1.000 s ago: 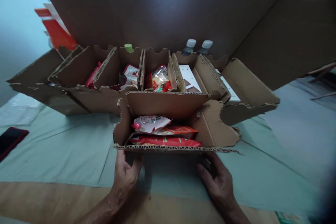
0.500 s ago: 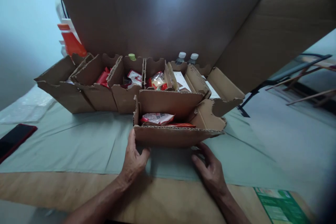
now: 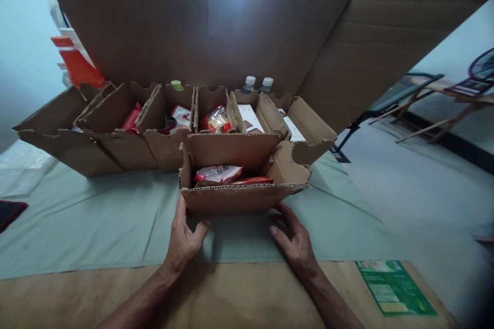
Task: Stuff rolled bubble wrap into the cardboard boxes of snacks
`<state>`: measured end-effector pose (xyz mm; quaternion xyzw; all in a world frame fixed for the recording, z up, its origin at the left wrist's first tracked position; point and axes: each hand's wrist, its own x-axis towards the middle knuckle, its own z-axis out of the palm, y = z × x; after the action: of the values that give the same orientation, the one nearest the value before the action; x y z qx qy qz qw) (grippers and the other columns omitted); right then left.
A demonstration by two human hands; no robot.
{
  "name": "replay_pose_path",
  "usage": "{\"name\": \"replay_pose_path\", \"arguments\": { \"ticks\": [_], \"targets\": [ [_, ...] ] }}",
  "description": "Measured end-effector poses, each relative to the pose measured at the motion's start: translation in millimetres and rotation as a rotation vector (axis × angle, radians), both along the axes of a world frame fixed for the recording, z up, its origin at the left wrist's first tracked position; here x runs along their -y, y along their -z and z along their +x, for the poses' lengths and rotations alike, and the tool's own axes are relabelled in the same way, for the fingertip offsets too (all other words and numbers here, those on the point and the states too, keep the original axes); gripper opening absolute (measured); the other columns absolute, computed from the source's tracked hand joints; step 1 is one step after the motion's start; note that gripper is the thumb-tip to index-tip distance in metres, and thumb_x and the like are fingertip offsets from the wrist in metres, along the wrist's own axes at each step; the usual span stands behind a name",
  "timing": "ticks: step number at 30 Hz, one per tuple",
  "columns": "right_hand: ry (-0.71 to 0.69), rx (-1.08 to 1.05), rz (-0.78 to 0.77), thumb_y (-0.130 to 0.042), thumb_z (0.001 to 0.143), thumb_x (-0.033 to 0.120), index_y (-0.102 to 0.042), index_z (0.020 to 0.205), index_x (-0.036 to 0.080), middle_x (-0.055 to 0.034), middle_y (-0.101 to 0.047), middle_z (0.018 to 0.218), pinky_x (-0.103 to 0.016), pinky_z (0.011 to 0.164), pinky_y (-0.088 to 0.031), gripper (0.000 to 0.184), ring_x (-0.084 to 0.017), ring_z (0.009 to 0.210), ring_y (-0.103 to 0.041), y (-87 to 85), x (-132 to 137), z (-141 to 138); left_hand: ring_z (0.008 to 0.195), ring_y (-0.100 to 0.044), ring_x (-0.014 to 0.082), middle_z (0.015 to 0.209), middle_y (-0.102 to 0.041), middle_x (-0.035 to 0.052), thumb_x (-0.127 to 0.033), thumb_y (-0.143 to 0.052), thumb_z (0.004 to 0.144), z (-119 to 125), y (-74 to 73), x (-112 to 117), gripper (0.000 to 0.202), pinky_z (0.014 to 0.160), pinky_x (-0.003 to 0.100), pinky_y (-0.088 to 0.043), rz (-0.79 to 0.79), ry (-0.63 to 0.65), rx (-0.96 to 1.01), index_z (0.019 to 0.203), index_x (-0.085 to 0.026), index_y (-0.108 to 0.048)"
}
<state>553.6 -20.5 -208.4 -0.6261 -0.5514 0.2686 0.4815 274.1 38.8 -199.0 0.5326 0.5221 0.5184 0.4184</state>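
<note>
A small open cardboard bin (image 3: 235,200) stands in front of the row, held between my two hands at its lower corners. My left hand (image 3: 185,239) has its fingers along the bin's left end, with the thumb apart in front. At the lower right corner, the fingertips of my right hand (image 3: 295,239) go partly out of sight behind the bin, and its thumb points inward. Inside the bin lie a white and red packet (image 3: 219,173) and a flatter red packet (image 3: 254,180).
Behind stands a row of cardboard bins (image 3: 165,146) with packets and white pieces, backed by a tall cardboard panel (image 3: 231,31). An orange bottle (image 3: 77,64) is at left. A phone (image 3: 10,213) and a green printed sheet (image 3: 397,288) lie on the table.
The view has shifted, so the scene sits further left and the phone is mostly out of frame. My hands keep the same places at the bin.
</note>
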Motion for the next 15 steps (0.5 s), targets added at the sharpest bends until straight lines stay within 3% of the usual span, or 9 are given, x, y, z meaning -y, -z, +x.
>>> {"name": "replay_pose_path", "arguments": {
  "ticks": [7, 15],
  "targets": [
    [0.075, 0.045, -0.040, -0.066, 0.089, 0.060, -0.059, 0.142, 0.019, -0.0173, -0.070, 0.133, -0.044, 0.093, -0.060, 0.067, -0.028, 0.103, -0.072, -8.7, 14.0, -10.3, 0.131, -0.059, 0.0340, 0.137, -0.065, 0.0139, -0.035, -0.066, 0.081, 0.1, -8.0, 3.3, 0.065, 0.113, 0.049, -0.045, 0.037, 0.051, -0.015, 0.142, -0.016, -0.053],
    [0.232, -0.055, -0.068, -0.070, 0.088, 0.057, -0.060, 0.140, 0.023, -0.0155, -0.071, 0.133, -0.041, 0.096, -0.062, 0.063, -0.029, 0.115, -0.072, -12.4, 57.0, -4.8, 0.137, -0.055, 0.0349, 0.143, -0.060, 0.0153, -0.035, -0.064, 0.087, 11.6, 6.3, 28.5, 0.059, 0.119, 0.052, -0.041, 0.040, 0.201, -0.049, 0.142, -0.018, -0.053]
  ]
}}
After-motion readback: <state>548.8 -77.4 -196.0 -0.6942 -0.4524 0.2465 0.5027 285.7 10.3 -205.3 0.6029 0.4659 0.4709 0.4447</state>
